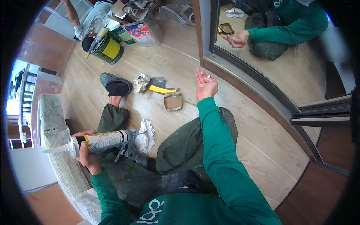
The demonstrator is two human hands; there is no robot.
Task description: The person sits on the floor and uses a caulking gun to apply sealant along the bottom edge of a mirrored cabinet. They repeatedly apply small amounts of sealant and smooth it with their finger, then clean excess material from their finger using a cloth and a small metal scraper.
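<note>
My left hand (87, 152) is wrapped round the front of a white sealant cartridge (108, 141), its clear tapered nozzle (56, 149) pointing left. The cartridge sits in a grey caulking gun (130, 144), which lies across my left leg. My right hand (206, 87) is held palm up beside the wooden door frame, fingers stretched out and apart. White smears show on its fingertips, and it grips nothing. Left of it on the floor lie a small open cardboard box (173, 102), a yellow-handled scraper (164, 89) and a crumpled wad of paper (140, 84).
Crumpled white paper (144, 137) lies by my left leg. Yellow-labelled buckets (108, 50) and a white tub (146, 33) stand farther off near another person's arm (71, 13). A mirrored sliding door (270, 56) rises at right; a paper-covered ledge (56, 123) runs along the left.
</note>
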